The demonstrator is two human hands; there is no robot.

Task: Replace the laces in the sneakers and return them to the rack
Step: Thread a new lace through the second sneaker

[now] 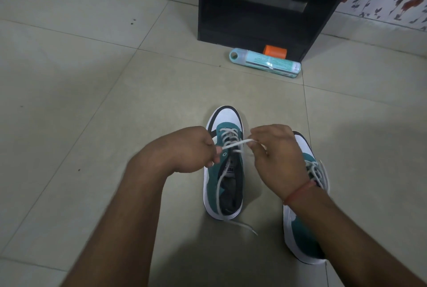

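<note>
On a pale tiled floor [97,92], with a black rack [258,7] far ahead and a teal package [265,62] and orange cylinder [275,51] at its foot, both the left hand [191,150] and right hand [277,155] pinch a white lace [235,144] taut over the near left sneaker [225,166], the right sneaker [302,217] just beside it.

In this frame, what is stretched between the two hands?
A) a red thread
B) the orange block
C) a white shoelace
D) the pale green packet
C: a white shoelace runs from the left hand to the right hand, pinched by both above the sneaker.
</note>
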